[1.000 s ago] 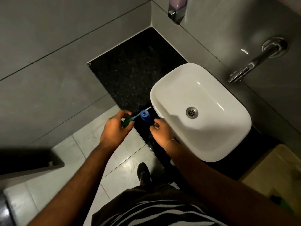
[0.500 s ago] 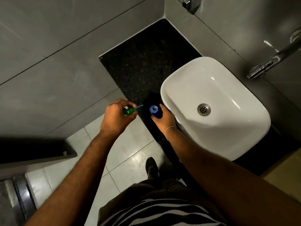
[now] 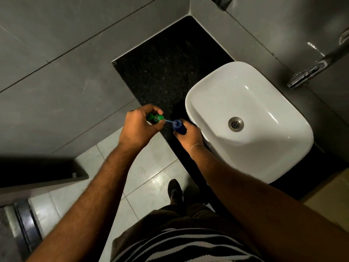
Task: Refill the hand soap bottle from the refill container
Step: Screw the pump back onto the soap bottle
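Evidently the pump is going in or coming out (which, I cannot tell): the left hand (image 3: 138, 125) grips the green pump head (image 3: 155, 117), its tube reaching the blue soap bottle (image 3: 177, 126) clasped by the right hand (image 3: 188, 134) on the black counter (image 3: 170, 59) beside the sink (image 3: 190, 103), so alignment matters next.

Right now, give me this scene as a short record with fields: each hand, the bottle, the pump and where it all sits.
left hand: closed on the green pump head
pump tube: slanted, tip at the bottle's mouth
right hand: wrapped around the blue soap bottle
bottle: open, standing on the black counter, beside the white basin
refill container: not visible
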### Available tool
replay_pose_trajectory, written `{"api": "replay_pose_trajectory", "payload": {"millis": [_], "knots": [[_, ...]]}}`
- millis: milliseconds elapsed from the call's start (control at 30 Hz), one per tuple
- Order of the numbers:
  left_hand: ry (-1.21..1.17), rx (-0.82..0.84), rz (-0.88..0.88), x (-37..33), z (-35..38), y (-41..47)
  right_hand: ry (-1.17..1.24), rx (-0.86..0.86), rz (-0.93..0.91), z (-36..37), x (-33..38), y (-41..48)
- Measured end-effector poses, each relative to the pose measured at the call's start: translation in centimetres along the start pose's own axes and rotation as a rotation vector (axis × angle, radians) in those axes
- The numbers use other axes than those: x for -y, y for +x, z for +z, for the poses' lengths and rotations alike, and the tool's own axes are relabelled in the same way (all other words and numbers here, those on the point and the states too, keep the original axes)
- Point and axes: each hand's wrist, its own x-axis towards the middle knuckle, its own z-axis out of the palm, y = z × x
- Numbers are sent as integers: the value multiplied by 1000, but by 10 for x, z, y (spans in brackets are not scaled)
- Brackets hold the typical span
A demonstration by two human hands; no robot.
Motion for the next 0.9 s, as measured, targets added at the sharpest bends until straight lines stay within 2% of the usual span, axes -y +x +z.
{"api": "replay_pose_trajectory", "payload": {"millis": [233, 400, 533, 633, 700, 800, 867, 900], "knots": [[48, 43, 8, -6, 9, 7, -89, 6, -31, -3, 1, 1], [169, 103, -49, -7, 19, 19, 7, 33, 6, -5, 4, 0], [268, 189, -37, -6, 29, 29, -146, 23, -75, -2, 0, 5], [297, 223, -61, -4, 41, 36, -22, -75, -59, -1, -1, 5], [307, 229, -90, -3, 50, 39, -7, 31, -94, -1, -2, 7], [360, 204, -125, 0, 63, 43, 111, -47, -19, 0, -5, 5], [414, 196, -122, 3, 69, 44, -142, -64, -110, -8, -2, 4], [443, 201, -111, 5, 72, 45, -240, 21, -197, -12, -5, 7]]}}
